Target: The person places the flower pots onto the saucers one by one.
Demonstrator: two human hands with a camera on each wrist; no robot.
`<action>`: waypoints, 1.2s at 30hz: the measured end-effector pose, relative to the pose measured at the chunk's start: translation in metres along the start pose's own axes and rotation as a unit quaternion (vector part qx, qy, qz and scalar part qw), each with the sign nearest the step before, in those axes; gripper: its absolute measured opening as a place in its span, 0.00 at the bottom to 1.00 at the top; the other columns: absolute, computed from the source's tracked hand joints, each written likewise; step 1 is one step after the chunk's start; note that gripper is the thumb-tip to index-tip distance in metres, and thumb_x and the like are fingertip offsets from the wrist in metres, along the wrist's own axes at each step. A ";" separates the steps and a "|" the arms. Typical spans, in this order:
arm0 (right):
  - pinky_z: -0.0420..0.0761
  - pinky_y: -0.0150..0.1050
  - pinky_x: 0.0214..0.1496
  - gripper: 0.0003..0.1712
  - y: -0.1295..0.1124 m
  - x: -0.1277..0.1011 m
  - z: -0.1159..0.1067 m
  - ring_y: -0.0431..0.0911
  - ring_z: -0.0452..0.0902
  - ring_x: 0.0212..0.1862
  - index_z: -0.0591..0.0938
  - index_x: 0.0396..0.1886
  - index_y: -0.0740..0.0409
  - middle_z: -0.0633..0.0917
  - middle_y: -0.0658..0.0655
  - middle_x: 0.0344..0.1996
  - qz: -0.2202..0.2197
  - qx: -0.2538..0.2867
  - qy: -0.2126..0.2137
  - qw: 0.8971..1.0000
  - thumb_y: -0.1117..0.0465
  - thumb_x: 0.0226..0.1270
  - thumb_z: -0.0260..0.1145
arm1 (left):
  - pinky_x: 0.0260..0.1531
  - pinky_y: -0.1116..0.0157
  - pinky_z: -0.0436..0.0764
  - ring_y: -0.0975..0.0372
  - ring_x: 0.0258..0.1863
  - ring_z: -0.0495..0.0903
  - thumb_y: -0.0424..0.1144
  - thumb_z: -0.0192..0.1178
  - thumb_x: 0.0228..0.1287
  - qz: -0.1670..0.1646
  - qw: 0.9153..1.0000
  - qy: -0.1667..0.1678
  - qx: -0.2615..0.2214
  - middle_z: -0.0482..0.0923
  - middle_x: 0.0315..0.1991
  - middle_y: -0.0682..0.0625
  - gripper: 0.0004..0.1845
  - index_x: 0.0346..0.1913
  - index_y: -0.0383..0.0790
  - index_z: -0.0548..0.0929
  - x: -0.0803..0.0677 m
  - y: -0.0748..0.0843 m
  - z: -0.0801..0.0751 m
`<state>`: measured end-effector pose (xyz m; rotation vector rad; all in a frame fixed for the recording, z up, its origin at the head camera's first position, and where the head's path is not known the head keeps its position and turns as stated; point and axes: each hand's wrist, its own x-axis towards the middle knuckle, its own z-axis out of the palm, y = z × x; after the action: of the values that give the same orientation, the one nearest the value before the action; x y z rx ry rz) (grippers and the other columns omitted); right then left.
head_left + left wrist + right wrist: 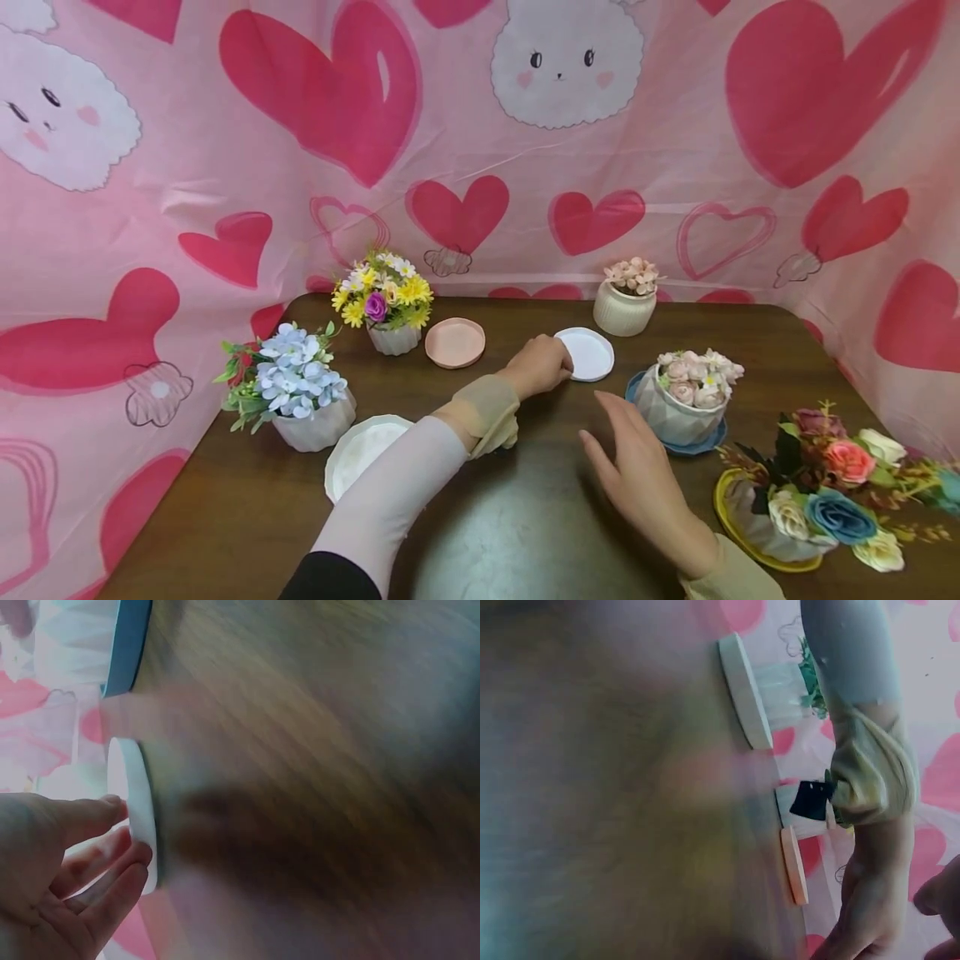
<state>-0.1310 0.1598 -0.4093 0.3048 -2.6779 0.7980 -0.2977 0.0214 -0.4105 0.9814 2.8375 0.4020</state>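
Note:
My left hand (536,365) reaches across to a small white saucer (587,354) on the dark table. In the left wrist view the thumb and fingers of that hand (82,874) pinch the near rim of the saucer (142,810). The right hand (637,467) hovers over the table with fingers extended and holds nothing. Beside it sits a pot of pale pink roses (688,400) on a blue saucer (693,447). Behind the white saucer stands a ribbed cream pot (624,311) with peach flowers.
A pink saucer (455,342) lies near a pot of yellow and white flowers (393,336). On the left, blue hydrangeas fill a white pot (315,423) next to a larger white plate (367,446), partly hidden by my left arm. Mixed roses (840,512) stand on a yellow saucer (780,561).

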 end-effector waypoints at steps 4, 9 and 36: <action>0.72 0.63 0.63 0.32 -0.001 0.017 0.007 0.62 0.72 0.64 0.71 0.64 0.67 0.75 0.68 0.62 0.010 0.035 0.023 0.999 0.58 0.65 0.69 | 0.48 0.67 0.82 0.63 0.41 0.84 0.40 0.66 0.64 0.007 1.000 -0.008 -0.008 0.89 0.37 0.57 0.05 0.37 0.49 0.92 -0.010 -0.012 -0.003; 0.67 0.64 0.67 0.35 0.003 0.040 0.015 0.64 0.67 0.66 0.68 0.66 0.72 0.72 0.72 0.63 0.038 0.071 0.036 0.996 0.57 0.66 0.68 | 0.43 0.68 0.82 0.64 0.37 0.84 0.40 0.68 0.62 0.004 1.000 -0.018 -0.010 0.89 0.34 0.56 0.04 0.35 0.48 0.91 -0.024 -0.030 -0.008; 0.60 0.58 0.75 0.43 0.039 0.108 0.043 0.65 0.57 0.72 0.58 0.71 0.74 0.62 0.75 0.69 0.208 0.119 0.099 0.966 0.51 0.68 0.64 | 0.29 0.74 0.75 0.69 0.26 0.76 0.38 0.69 0.61 0.077 0.995 -0.070 0.011 0.86 0.27 0.55 0.03 0.32 0.45 0.90 -0.076 -0.053 -0.021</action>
<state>-0.2527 0.1562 -0.4222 -0.2841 -2.4857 1.2049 -0.2731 -0.0702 -0.4039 1.1883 2.6569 0.3035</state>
